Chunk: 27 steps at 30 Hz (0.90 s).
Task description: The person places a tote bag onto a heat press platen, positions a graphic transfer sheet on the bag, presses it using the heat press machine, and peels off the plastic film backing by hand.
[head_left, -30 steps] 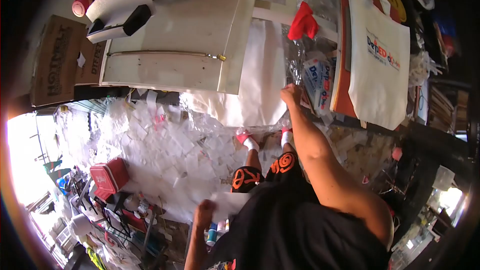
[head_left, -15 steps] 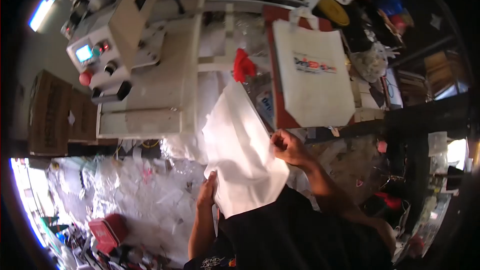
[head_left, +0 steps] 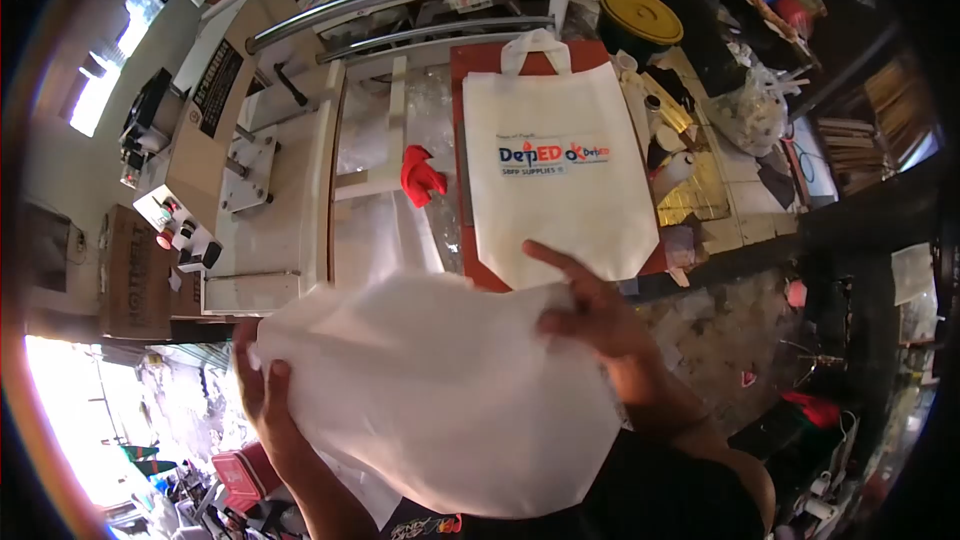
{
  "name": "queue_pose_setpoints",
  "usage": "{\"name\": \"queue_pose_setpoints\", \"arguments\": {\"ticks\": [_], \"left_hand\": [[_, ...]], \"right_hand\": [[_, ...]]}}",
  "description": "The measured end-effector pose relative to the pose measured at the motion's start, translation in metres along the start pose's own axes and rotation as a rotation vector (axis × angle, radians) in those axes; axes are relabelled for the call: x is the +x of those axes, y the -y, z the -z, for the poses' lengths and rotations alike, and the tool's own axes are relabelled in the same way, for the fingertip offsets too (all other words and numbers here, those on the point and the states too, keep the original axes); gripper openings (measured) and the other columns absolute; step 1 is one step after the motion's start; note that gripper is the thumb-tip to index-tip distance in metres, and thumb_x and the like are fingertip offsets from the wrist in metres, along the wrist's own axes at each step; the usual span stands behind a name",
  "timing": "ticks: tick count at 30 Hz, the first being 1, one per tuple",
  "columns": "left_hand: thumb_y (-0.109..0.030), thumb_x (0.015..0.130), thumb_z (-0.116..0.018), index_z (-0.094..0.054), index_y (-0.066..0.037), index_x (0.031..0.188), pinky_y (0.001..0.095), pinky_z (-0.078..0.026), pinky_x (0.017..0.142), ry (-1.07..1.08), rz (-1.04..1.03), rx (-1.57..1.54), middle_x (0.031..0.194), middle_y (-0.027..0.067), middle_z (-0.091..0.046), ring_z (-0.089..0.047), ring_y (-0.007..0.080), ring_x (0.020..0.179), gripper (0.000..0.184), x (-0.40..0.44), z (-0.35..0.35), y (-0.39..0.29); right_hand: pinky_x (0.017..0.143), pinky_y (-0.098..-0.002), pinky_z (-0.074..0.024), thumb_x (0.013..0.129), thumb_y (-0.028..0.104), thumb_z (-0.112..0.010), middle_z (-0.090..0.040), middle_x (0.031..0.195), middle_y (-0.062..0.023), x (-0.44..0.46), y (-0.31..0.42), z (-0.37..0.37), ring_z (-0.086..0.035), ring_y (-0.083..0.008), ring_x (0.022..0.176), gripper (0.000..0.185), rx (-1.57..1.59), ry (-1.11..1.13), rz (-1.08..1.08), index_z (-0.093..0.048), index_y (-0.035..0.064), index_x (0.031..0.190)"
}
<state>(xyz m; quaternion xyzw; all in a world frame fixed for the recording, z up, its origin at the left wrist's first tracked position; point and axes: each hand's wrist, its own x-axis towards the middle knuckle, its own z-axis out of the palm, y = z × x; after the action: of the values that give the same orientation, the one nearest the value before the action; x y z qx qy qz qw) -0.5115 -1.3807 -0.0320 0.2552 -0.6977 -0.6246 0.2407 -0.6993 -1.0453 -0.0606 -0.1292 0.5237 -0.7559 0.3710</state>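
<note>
A blank white fabric bag [head_left: 440,390], with the same cut corner as the printed one, spreads across my front at waist height. My left hand [head_left: 265,390] grips its left edge, thumb on the near face and fingers behind. At its upper right corner is my right hand [head_left: 600,315], fingers apart and index stretched out over the lower part of a printed white bag [head_left: 560,210]. Whether the right thumb touches the blank bag I cannot tell. The printed bag lies flat on a red-brown board [head_left: 490,276], its handle at the top. A red cloth [head_left: 422,177] sits left of the board.
A press machine [head_left: 190,220] with knobs stands on the left bench. Metal rails [head_left: 420,5] cross behind the board. To the right are a yellow-lidded tub [head_left: 642,17] and several small containers. A cardboard box [head_left: 137,280] stands far left, a red container [head_left: 245,475] below it.
The blank bag has swung from upright to spread wide, nearer my body. My left hand has moved left with it. The right hand has gone from pinched at its edge to fingers spread.
</note>
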Motion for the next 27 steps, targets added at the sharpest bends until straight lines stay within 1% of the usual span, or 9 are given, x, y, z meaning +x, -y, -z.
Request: {"name": "queue_pose_setpoints", "arguments": {"ticks": [6,9,11,13,15,17,18,20,27], "left_hand": [[-0.007,0.096,-0.055,-0.043,-0.008,0.144,0.0348,-0.043,0.102,0.013,-0.52,0.563,0.128,0.0148,-0.06,-0.054,0.0226,0.122,0.05,0.122,-0.125,-0.05],[-0.015,0.099,-0.057,-0.048,-0.005,0.139,0.0313,-0.049,0.094,-0.261,-1.019,0.759,0.122,0.0167,-0.063,-0.059,0.0204,0.116,0.042,0.14,-0.175,-0.137],[-0.023,0.102,-0.053,-0.047,-0.003,0.137,0.0289,-0.054,0.084,-0.316,-1.047,0.243,0.116,0.0166,-0.064,-0.065,0.021,0.104,0.041,0.123,-0.192,-0.178],[-0.021,0.099,-0.058,-0.048,0.0,0.133,0.0309,-0.052,0.09,-0.627,-1.27,0.198,0.116,0.0165,-0.062,-0.062,0.0212,0.105,0.041,0.104,-0.216,-0.191],[-0.013,0.097,-0.055,-0.045,0.001,0.134,0.0367,-0.053,0.084,-0.521,-1.259,0.481,0.114,0.0165,-0.059,-0.063,0.0258,0.1,0.041,0.133,-0.235,-0.153],[-0.012,0.095,-0.055,-0.053,-0.005,0.132,0.0437,-0.052,0.078,-0.361,-1.104,1.139,0.105,0.0191,-0.062,-0.062,0.037,0.089,0.038,0.187,-0.258,-0.041],[-0.018,0.096,-0.053,-0.053,-0.01,0.133,0.0464,-0.052,0.08,-0.046,-0.81,0.725,0.107,0.021,-0.063,-0.062,0.0392,0.092,0.038,0.2,-0.286,0.019],[-0.029,0.094,-0.053,-0.049,-0.013,0.14,0.0488,-0.051,0.085,0.361,-0.364,1.066,0.113,0.0178,-0.065,-0.062,0.0402,0.103,0.048,0.19,-0.319,0.102],[-0.033,0.094,-0.053,-0.05,-0.011,0.138,0.0507,-0.053,0.082,0.314,-0.261,1.075,0.109,0.0203,-0.066,-0.065,0.0403,0.098,0.049,0.141,-0.319,0.182]], "right_hand": [[0.079,-0.0281,-0.0508,0.095,0.027,-0.061,-0.067,0.097,-0.003,0.087,0.102,0.111,-0.062,-0.0116,0.086,0.034,-0.237,-0.118,0.118,-0.066,0.0045,0.119],[0.087,-0.0275,-0.0484,0.096,0.033,-0.062,-0.07,0.107,-0.0071,0.072,0.208,0.116,-0.063,-0.0134,0.094,0.035,-0.305,-0.344,0.874,-0.07,0.0032,0.11],[0.097,-0.0451,-0.0494,0.099,0.023,-0.053,-0.065,0.112,-0.0198,0.024,0.26,0.112,-0.064,-0.0295,0.103,0.035,-0.46,-0.313,1.496,-0.061,-0.0077,0.114],[0.097,-0.056,-0.0503,0.1,0.019,-0.051,-0.062,0.122,-0.022,-0.007,0.266,0.092,-0.061,-0.0343,0.112,0.033,-0.419,-0.38,1.679,-0.059,-0.007,0.118],[0.098,-0.049,-0.0503,0.099,0.017,-0.055,-0.063,0.121,-0.0194,0.018,0.242,0.153,-0.059,-0.0316,0.115,0.03,-0.709,-0.578,1.745,-0.06,-0.0055,0.117],[0.096,-0.0342,-0.049,0.097,0.01,-0.056,-0.066,0.123,-0.0122,0.07,0.179,0.194,-0.062,-0.021,0.113,0.023,-0.789,-0.686,1.283,-0.063,-0.0027,0.115],[0.088,-0.0333,-0.0518,0.095,0.009,-0.058,-0.07,0.115,-0.0137,0.098,0.137,0.221,-0.067,-0.0212,0.104,0.023,-0.842,-0.769,0.976,-0.065,0.0024,0.116],[0.077,-0.0414,-0.0537,0.092,0.012,-0.055,-0.069,0.095,-0.0217,0.131,0.052,0.278,-0.068,-0.0366,0.087,0.032,-1.229,-0.604,0.345,-0.065,0.0124,0.122],[0.073,-0.0504,-0.0512,0.089,0.013,-0.058,-0.067,0.083,-0.022,0.105,-0.058,0.297,-0.065,-0.0398,0.081,0.033,-1.38,-0.75,0.273,-0.065,0.0142,0.122]]}}
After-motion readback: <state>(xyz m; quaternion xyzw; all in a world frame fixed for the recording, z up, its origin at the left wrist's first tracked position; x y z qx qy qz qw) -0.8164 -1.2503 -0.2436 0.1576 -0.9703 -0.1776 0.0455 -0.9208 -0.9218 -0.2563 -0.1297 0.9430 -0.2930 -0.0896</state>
